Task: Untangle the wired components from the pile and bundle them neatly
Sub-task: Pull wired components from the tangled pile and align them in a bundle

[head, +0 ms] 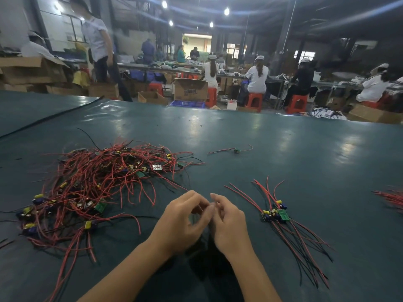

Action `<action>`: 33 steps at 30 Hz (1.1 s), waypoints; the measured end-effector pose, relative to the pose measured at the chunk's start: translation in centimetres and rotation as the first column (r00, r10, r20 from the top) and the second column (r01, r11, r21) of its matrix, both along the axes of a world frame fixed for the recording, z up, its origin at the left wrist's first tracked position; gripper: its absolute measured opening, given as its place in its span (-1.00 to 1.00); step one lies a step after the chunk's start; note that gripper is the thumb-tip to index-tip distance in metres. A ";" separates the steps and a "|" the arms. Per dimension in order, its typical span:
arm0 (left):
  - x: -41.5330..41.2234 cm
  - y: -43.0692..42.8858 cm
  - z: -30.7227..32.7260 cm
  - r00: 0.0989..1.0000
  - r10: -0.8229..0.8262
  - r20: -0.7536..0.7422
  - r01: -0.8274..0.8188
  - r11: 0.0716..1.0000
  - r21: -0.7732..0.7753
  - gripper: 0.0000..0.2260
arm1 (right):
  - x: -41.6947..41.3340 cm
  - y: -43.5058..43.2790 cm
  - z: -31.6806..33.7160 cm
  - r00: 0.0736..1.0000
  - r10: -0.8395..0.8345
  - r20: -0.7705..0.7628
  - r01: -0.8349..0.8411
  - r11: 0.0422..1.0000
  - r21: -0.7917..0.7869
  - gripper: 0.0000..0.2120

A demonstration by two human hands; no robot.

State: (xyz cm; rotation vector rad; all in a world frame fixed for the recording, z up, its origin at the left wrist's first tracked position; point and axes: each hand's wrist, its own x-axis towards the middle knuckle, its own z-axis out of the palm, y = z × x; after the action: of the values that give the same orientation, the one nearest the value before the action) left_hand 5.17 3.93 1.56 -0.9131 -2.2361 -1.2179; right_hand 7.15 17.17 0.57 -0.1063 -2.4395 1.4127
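Visitor: Where is the tangle lying?

Worker: The pile [104, 182] is sprawling over the near-left part of the bench [283, 149]. A sorted bundle [277, 214] is lying toward the near-right, one stray component [236, 150] is sitting alone farther back, and more red wires [390, 198] are poking in at the right edge.

Visitor: And what are your hands doing?

Worker: I am holding my left hand [183, 225] and right hand [229, 227] together at the near-middle, fingers curling, tips meeting. Whether they are pinching anything, I cannot tell; that spot is blurring.

Visitor: How are these pieces going to handle?

Worker: I am judging them light, limp in the leads [139, 192] and stiff only at the little boards [100, 207]. I am thinking of taking hold at a board and drawing slowly, since tugging a lead is risking a snag or a strained joint.
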 end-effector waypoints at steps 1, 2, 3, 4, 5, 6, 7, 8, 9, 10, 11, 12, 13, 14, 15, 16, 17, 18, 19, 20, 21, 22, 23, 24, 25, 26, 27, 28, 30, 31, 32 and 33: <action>0.1 0.0 -0.1 0.999 -0.021 0.045 0.020 0.999 0.033 -0.82 | 0.0 0.1 -0.1 1.000 0.022 0.002 -0.022 0.999 -0.045 -0.78; 0.1 0.0 -0.1 0.993 -0.025 0.114 0.015 0.995 0.096 -0.79 | -0.2 0.1 -0.2 0.999 0.035 0.003 -0.035 0.994 -0.108 -0.82; -0.1 0.0 -0.2 0.982 -0.014 0.187 -0.016 0.987 0.158 -0.78 | -0.3 0.0 -0.2 0.999 0.040 0.015 -0.037 0.981 -0.192 -0.87; -0.4 -0.1 -0.3 0.970 0.006 0.242 -0.056 0.978 0.199 -0.79 | -0.4 -0.1 -0.1 0.998 0.049 0.040 -0.035 0.954 -0.297 -0.90; -0.6 -0.2 -0.4 0.961 0.030 0.276 -0.094 0.971 0.219 -0.81 | -0.4 -0.3 0.0 0.995 0.074 0.070 -0.039 0.911 -0.411 -0.92; -0.8 -0.3 -0.4 0.952 0.046 0.303 -0.121 0.965 0.234 -0.84 | -0.4 -0.4 0.2 0.990 0.112 0.087 -0.052 0.858 -0.511 -0.95; -1.0 -0.5 -0.4 0.944 0.055 0.325 -0.141 0.958 0.248 -0.85 | -0.3 -0.5 0.3 0.986 0.143 0.088 -0.067 0.813 -0.578 -0.90; -1.2 -0.7 -0.4 0.938 0.071 0.339 -0.164 0.953 0.255 -0.86 | -0.2 -0.6 0.4 0.983 0.166 0.083 -0.080 0.785 -0.615 -0.82; -1.4 -0.9 -0.5 0.932 0.097 0.348 -0.191 0.951 0.245 -0.86 | -0.2 -0.6 0.4 0.981 0.178 0.077 -0.092 0.774 -0.626 -0.77; -1.6 -1.1 -0.5 0.925 0.126 0.359 -0.216 0.950 0.225 -0.87 | -0.1 -0.6 0.4 0.981 0.181 0.073 -0.098 0.782 -0.616 -0.73; -1.7 -1.2 -0.6 0.915 0.146 0.376 -0.235 0.951 0.202 -0.88 | 0.0 -0.7 0.4 0.980 0.187 0.072 -0.107 0.793 -0.600 -0.72; -1.9 -1.3 -0.6 0.904 0.151 0.400 -0.242 0.952 0.187 -0.91 | 0.1 -0.8 0.4 0.978 0.194 0.072 -0.115 0.797 -0.593 -0.73; -1.9 -1.4 -0.7 0.892 0.144 0.428 -0.241 0.953 0.182 -0.91 | 0.1 -0.8 0.4 0.978 0.198 0.068 -0.120 0.795 -0.594 -0.75; -2.0 -1.4 -0.7 0.883 0.132 0.450 -0.236 0.954 0.183 -0.88 | 0.2 -0.9 0.5 0.977 0.203 0.063 -0.126 0.794 -0.595 -0.77; -2.1 -1.5 -0.7 0.876 0.116 0.469 -0.228 0.955 0.190 -0.86 | 0.2 -0.9 0.4 0.975 0.213 0.058 -0.138 0.793 -0.594 -0.78; -2.1 -1.5 -0.6 0.868 0.099 0.486 -0.222 0.954 0.203 -0.85 | 0.2 -1.0 0.4 0.973 0.225 0.055 -0.151 0.794 -0.589 -0.77; -2.2 -1.6 -0.5 0.860 0.078 0.505 -0.219 0.949 0.226 -0.85 | 0.2 -0.9 0.4 0.972 0.228 0.055 -0.158 0.810 -0.565 -0.74; -2.2 -1.6 -0.5 0.848 0.066 0.525 -0.227 0.942 0.248 -0.86 | 0.2 -0.9 0.4 0.975 0.215 0.062 -0.155 0.848 -0.508 -0.72; -2.3 -1.6 -0.5 0.834 0.068 0.548 -0.246 0.934 0.259 -0.86 | 0.2 -0.9 0.2 0.979 0.192 0.066 -0.147 0.895 -0.421 -0.70; -2.4 -1.6 -0.4 0.812 0.080 0.579 -0.275 0.926 0.258 -0.86 | 0.2 -0.9 0.1 0.984 0.167 0.055 -0.140 0.933 -0.330 -0.70; -2.4 -1.5 -0.4 0.779 0.080 0.622 -0.306 0.915 0.265 -0.85 | 0.2 -1.0 0.0 0.989 0.149 0.027 -0.137 0.958 -0.252 -0.72; -2.4 -1.4 -0.4 0.737 0.055 0.673 -0.334 0.896 0.292 -0.83 | 0.3 -1.0 0.0 0.990 0.138 -0.010 -0.137 0.973 -0.188 -0.74; -2.5 -1.4 -0.3 0.692 0.006 0.722 -0.360 0.870 0.338 -0.79 | 0.4 -1.1 0.0 0.990 0.133 -0.052 -0.139 0.981 -0.135 -0.76; -2.5 -1.4 -0.1 0.645 -0.061 0.762 -0.387 0.833 0.394 -0.76 | 0.4 -1.1 0.0 0.987 0.132 -0.093 -0.141 0.985 -0.097 -0.78; -2.6 -1.4 0.1 0.600 -0.137 0.788 -0.418 0.786 0.455 -0.72 | 0.5 -1.2 0.1 0.983 0.132 -0.130 -0.142 0.987 -0.075 -0.79; -2.6 -1.5 0.3 0.558 -0.211 0.802 -0.447 0.738 0.505 -0.70 | 0.5 -1.2 0.1 0.977 0.136 -0.162 -0.147 0.987 -0.063 -0.79; -2.7 -1.6 0.5 0.524 -0.274 0.806 -0.466 0.700 0.542 -0.67 | 0.6 -1.1 0.2 0.971 0.145 -0.191 -0.156 0.986 -0.049 -0.79; -2.7 -1.7 0.6 0.499 -0.331 0.801 -0.473 0.670 0.572 -0.65 | 0.6 -1.1 0.3 0.963 0.158 -0.219 -0.169 0.985 -0.031 -0.78; -2.7 -1.9 0.7 0.466 -0.450 0.762 -0.459 0.613 0.643 -0.68 | 0.7 -1.0 0.4 0.945 0.190 -0.266 -0.194 0.981 0.009 -0.78; -2.7 -2.0 0.7 0.458 -0.497 0.737 -0.450 0.585 0.675 -0.73 | 0.8 -0.9 0.4 0.938 0.198 -0.283 -0.200 0.980 0.024 -0.77; -2.8 -2.0 0.7 0.460 -0.520 0.719 -0.446 0.565 0.694 -0.76 | 0.8 -0.9 0.4 0.934 0.197 -0.298 -0.196 0.980 0.033 -0.77; -2.8 -2.0 0.8 0.470 -0.525 0.709 -0.447 0.551 0.705 -0.79 | 0.8 -0.8 0.4 0.932 0.183 -0.313 -0.181 0.983 0.038 -0.76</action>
State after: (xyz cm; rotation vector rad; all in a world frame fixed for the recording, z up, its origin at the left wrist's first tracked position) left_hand 2.38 1.90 2.32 0.2392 -1.6019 -2.9600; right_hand 7.96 16.34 0.92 0.3326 -2.2337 1.3706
